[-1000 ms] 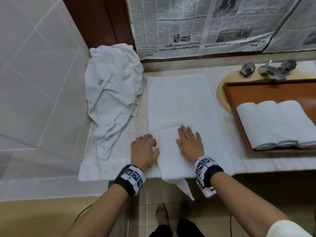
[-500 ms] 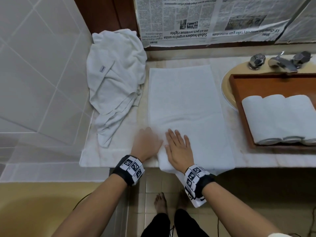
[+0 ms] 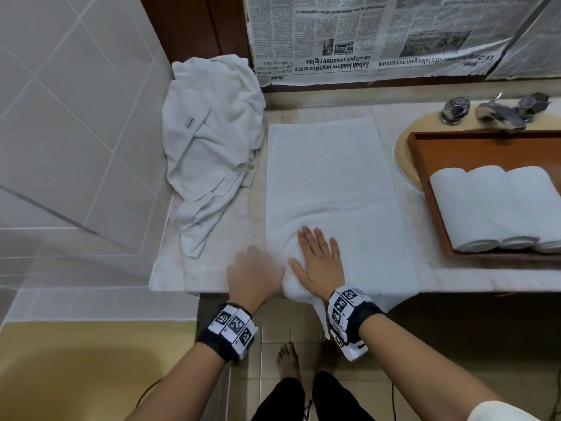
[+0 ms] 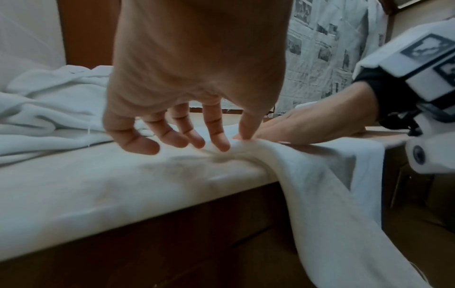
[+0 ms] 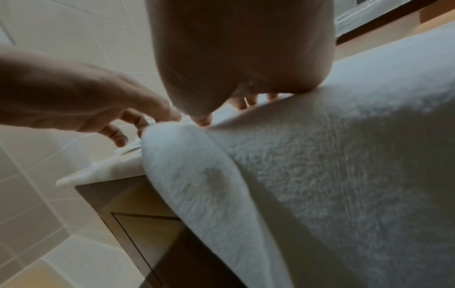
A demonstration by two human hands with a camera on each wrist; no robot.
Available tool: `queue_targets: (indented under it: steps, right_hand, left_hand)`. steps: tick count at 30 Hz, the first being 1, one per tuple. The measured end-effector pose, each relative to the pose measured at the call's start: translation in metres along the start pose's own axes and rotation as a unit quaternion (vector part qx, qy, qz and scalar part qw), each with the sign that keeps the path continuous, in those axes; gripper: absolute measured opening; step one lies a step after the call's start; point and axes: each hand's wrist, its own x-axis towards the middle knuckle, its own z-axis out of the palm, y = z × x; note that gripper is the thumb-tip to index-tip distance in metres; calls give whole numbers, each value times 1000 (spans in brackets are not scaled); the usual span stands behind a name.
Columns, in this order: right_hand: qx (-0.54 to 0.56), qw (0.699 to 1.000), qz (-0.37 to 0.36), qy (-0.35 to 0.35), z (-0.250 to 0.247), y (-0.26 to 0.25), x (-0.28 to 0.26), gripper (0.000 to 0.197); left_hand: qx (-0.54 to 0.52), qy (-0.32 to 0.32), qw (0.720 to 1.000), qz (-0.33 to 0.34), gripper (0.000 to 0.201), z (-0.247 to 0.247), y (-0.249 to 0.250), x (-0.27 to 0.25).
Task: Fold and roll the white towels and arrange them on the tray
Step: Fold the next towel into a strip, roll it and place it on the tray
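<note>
A folded white towel [image 3: 328, 183] lies lengthwise on the marble counter [image 3: 212, 268], its near end hanging over the front edge. My right hand [image 3: 315, 256] presses flat on the towel's near left part, fingers straight. My left hand [image 3: 255, 268] is beside it at the towel's left edge. In the left wrist view the left hand [image 4: 197, 140] has spread, loosely bent fingers whose tips touch a raised ridge of the towel [image 4: 307, 175]. A wooden tray [image 3: 485, 147] at the right holds three rolled white towels [image 3: 491, 205] side by side.
A heap of crumpled white towels [image 3: 209, 153] fills the counter's back left corner against the tiled wall. The tray rests over a yellow basin [image 3: 403, 159] with a chrome faucet [image 3: 498, 112] behind it. Newspaper [image 3: 394, 34] covers the back wall. My bare feet stand on the floor tiles below.
My right hand slid left across the towel's near end towards the left hand, bunching a ridge of cloth. The left hand's fingers uncurled and now hang spread.
</note>
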Motion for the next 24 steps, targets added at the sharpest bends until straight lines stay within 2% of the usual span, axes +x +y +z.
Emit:
queue_targets:
  steps: [2, 4, 11, 15, 20, 24]
  right_hand:
    - [-9, 1000, -2, -3, 0, 1, 0, 86]
    - [-12, 1000, -6, 0, -1, 2, 0, 87]
    - [-12, 1000, -10, 9, 1, 3, -2, 85]
    - [-20, 1000, -4, 7, 0, 0, -2, 87]
    - [-31, 999, -1, 13, -3, -11, -6, 85]
    - [-6, 999, -27, 23, 2, -18, -10, 79]
  left_hand:
    - [5, 10, 1000, -1, 35, 2, -1, -3]
    - [-22, 25, 999, 30, 34, 4, -3, -5]
    - [-33, -21, 988, 152, 32, 3, -10, -9]
    - [-23, -15, 991, 131, 38, 2, -18, -12]
    - [-36, -13, 994, 104, 25, 7, -25, -17]
    - [-44, -19, 995, 83, 46, 8, -25, -23]
